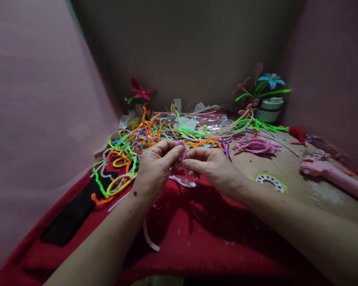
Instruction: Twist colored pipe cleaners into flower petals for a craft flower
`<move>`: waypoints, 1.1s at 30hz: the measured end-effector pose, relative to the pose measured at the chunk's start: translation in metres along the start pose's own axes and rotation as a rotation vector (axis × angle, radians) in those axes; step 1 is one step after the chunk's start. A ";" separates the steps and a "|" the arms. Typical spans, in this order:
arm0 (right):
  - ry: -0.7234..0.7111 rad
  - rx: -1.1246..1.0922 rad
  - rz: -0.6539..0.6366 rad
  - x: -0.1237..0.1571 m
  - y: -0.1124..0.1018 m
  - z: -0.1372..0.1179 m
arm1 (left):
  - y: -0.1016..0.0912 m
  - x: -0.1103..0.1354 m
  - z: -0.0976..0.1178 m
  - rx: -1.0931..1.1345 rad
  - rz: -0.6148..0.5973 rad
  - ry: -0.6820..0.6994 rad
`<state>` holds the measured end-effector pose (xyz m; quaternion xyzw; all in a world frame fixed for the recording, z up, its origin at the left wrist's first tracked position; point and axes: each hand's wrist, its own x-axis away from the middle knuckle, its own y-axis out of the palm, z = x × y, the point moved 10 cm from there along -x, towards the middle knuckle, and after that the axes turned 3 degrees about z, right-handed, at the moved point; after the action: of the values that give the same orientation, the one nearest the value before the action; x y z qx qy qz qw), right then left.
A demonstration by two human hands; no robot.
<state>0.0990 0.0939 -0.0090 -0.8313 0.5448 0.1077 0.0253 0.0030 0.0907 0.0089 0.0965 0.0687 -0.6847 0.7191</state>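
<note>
Between my two hands is a pink pipe cleaner [183, 147], bent into a small loop. My left hand [158, 161] pinches its left side between thumb and fingers. From the right, my right hand [207, 163] grips the same piece with thumb and forefinger, its other fingers curled beneath. Both hands hover over the near edge of a tangled heap of coloured pipe cleaners [167, 133]. Just below them a pale pink strip [182, 182] lies on the red cloth [193, 238]. My fingers hide part of the loop.
Yellow-handled scissors [119, 186] lie among the heap, near a black flat object [68, 210]. On the wooden board [301, 206] are a bundle of pink pipe cleaners [258, 145], a tape roll [270, 182] and a pink handled tool [337, 174]. Flower pieces [271, 80] stand behind.
</note>
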 end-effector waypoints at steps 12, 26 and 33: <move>-0.046 -0.068 0.085 -0.007 -0.016 -0.003 | 0.010 0.003 -0.012 -0.249 -0.222 -0.179; -0.045 -0.136 0.062 -0.009 -0.017 -0.002 | 0.021 0.007 -0.018 -0.263 -0.349 -0.184; -0.041 -0.092 0.004 -0.009 -0.015 -0.003 | 0.015 0.002 -0.011 -0.263 -0.254 -0.117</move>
<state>0.1098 0.1073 -0.0052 -0.8281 0.5403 0.1498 -0.0020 0.0188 0.0923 -0.0014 -0.0476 0.1271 -0.7596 0.6361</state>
